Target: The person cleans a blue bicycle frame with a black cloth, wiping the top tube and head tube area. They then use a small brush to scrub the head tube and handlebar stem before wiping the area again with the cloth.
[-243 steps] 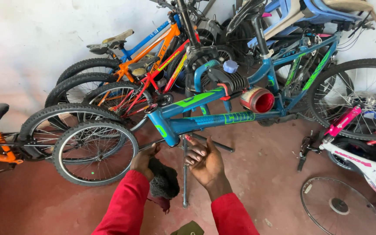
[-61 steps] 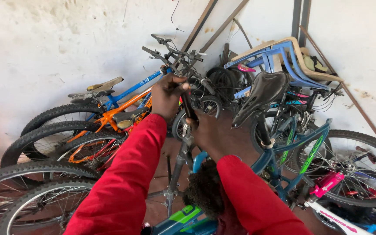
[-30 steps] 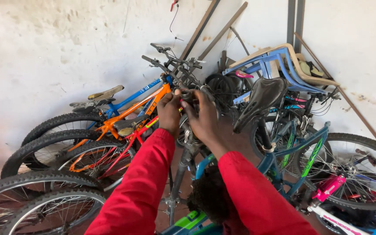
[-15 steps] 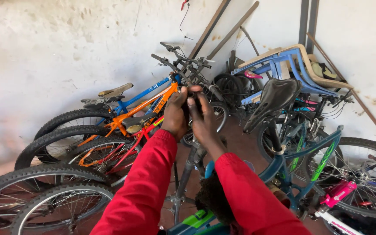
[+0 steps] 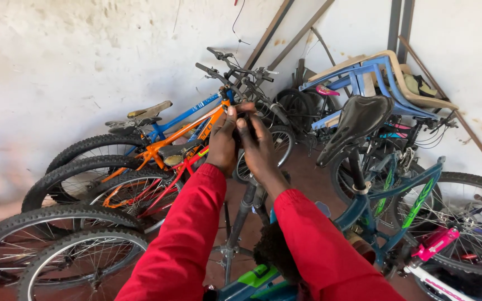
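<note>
Eight seconds back both hands work low beside the blue-green bike frame point(image 5: 383, 206), the left one holding a dark rag — now the left hand point(image 5: 222, 142) and right hand point(image 5: 260, 147) are raised and pressed together around a small dark part at the handlebar point(image 5: 235, 75) end. The view tilts up too — wall and stacked chairs point(image 5: 375, 75) fill the top.

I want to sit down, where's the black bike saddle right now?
Head view, right of centre: the black saddle stands on the blue-green bike, right of both raised hands, below the stacked plastic chairs.
</note>
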